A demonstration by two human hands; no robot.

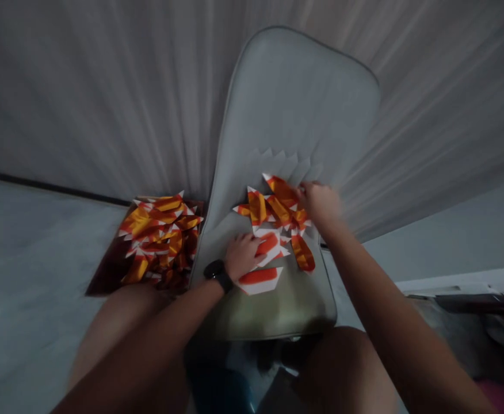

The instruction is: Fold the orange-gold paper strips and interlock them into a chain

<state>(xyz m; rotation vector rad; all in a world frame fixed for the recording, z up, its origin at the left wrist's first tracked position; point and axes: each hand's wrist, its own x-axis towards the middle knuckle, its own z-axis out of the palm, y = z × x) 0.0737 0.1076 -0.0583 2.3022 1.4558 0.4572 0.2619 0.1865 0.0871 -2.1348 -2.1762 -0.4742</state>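
On the seat of a grey padded chair lies a loose pile of shiny orange-gold folded pieces (280, 210) with white pointed ends. My left hand (243, 257), with a dark watch at the wrist, has its fingers closed on the left edge of a white paper piece with a red middle (270, 246). A second white and red piece (259, 280) lies just below that hand. At the pile's upper right, my right hand (320, 202) is closed, its fingertips at the end of an orange-gold piece (280, 188). Another gold piece (302, 253) lies apart, lower down.
Left of the chair, a dark red flat holder (109, 267) bears a heap of similar gold pieces (161, 230). The chair's backrest (299, 92) rises behind the pile, before a grey pleated curtain (105, 86). My knees flank the seat's front edge.
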